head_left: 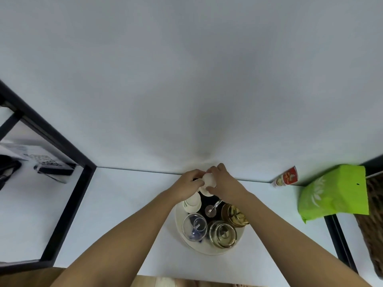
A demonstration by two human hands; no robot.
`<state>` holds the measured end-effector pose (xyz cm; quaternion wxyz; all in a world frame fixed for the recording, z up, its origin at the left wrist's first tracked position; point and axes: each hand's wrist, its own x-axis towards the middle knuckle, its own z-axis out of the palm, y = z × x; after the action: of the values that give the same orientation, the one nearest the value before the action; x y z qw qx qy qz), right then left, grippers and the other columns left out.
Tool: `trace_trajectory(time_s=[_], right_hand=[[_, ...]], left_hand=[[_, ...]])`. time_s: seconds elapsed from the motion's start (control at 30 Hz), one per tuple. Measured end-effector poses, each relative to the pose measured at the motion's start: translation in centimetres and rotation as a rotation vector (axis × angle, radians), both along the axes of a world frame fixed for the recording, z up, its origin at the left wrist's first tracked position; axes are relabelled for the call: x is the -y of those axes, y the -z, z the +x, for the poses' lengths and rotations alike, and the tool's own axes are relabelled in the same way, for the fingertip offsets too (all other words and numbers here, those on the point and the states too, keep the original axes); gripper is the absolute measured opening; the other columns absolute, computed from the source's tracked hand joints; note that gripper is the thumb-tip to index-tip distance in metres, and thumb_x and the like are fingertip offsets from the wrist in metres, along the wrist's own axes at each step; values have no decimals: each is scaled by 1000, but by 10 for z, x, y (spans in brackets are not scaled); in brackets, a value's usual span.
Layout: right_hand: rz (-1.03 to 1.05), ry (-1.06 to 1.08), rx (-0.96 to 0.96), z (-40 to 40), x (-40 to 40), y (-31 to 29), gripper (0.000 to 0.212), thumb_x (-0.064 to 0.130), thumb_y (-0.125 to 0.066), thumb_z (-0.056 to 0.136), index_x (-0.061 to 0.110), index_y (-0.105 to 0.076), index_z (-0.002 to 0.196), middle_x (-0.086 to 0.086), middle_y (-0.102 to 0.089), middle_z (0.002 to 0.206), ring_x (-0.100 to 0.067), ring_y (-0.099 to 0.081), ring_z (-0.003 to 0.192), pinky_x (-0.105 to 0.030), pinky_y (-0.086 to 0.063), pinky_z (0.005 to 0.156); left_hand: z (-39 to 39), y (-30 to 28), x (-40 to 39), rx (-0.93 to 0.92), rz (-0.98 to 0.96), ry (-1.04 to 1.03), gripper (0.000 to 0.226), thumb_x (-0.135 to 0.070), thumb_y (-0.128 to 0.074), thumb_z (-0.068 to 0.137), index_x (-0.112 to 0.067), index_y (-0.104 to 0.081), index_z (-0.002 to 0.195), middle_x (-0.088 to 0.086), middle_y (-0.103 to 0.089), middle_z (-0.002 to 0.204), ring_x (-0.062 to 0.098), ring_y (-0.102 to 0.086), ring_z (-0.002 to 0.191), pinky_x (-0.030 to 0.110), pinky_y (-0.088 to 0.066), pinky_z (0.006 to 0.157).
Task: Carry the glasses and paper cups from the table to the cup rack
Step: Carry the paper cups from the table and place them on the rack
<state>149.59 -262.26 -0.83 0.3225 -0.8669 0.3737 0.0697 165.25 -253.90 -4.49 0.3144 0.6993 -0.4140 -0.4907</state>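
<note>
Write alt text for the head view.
Both hands, left hand and right hand, grip a white paper cup over the far side of a round cup rack holding glasses and a paper cup on a white surface.

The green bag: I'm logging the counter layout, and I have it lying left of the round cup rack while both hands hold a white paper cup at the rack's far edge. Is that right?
Not quite. In the head view the green bag lies right of the round cup rack, not left. The rest stands: the left hand and right hand hold a white paper cup at the rack's far edge.

White wall [186, 69], white counter [128, 204], black metal frame [68, 204], wood floor [186, 282]
</note>
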Motion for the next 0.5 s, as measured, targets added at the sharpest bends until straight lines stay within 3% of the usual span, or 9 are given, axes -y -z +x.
trace_trajectory(time_s=[0.1, 0.27, 0.4, 0.5], right_hand=[[-17, -12, -42, 5, 4, 7, 52, 25, -70, 90, 12, -46, 134, -7, -39, 127, -28, -61, 96, -41, -53, 84], [-16, -46, -145, 15, 13, 12, 50, 26, -71, 89, 10, -46, 129, -8, -40, 124, -29, -61, 94, -40, -52, 80], [-25, -41, -152, 17, 15, 18, 49, 25, -71, 88, 11, -45, 126, -9, -41, 122, -23, -55, 82, -35, -46, 70], [-4, -33, -151, 13, 17, 19, 57, 26, -73, 87, 12, -43, 133, -9, -42, 125, -26, -58, 94, -35, -48, 76]], left_hand=[[-1, 4, 5, 60, -9, 18, 27, -37, -56, 103, -22, -66, 123, -8, -68, 116, 13, -65, 109, 35, -51, 96], [-4, 11, 14, 109, 6, -6, 26, -17, -66, 96, -10, -68, 121, 3, -70, 122, 20, -64, 117, 39, -49, 103], [-6, 12, 18, 143, 13, -18, 28, -17, -68, 95, -10, -67, 122, 4, -69, 124, 19, -62, 118, 35, -47, 102], [-6, 13, 20, 155, 8, -9, 28, -18, -68, 95, -11, -66, 122, 3, -69, 123, 18, -62, 117, 28, -46, 95]])
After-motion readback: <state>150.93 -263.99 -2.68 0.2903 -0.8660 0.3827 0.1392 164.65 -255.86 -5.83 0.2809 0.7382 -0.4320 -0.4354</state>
